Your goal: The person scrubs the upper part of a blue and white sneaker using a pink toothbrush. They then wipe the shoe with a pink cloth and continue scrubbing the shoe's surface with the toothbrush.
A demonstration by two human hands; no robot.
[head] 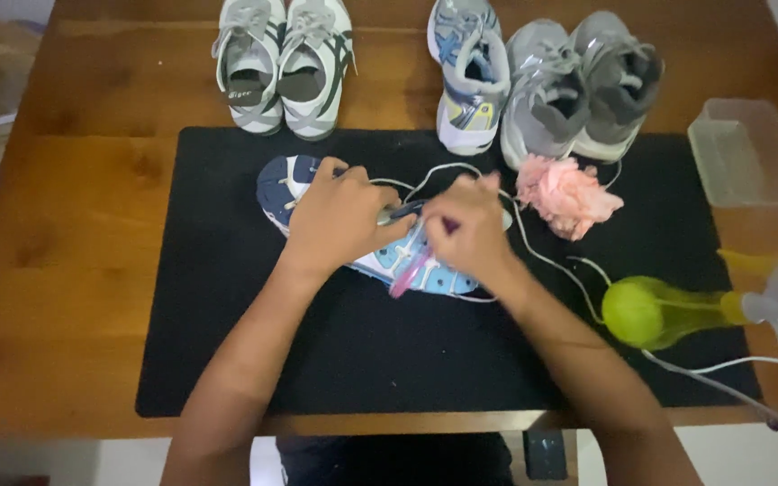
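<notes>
A mat [227,360] lies on the tabletop [74,225] before me, and a shoe [281,184] lies on its side on the mat under both my hands. Behind the mat stand a pair of shoes [283,63] at left, a single shoe [466,76] in the middle, another pair [578,85] right. A crumpled cloth [567,195] lies right of my hands, a spray bottle [677,310] nearer me, a tub [745,151] at far right.

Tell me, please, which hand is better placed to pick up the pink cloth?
Probably the right hand: the pink cloth lies just beyond it on the black mat, while the left hand rests on the blue shoe.
</notes>
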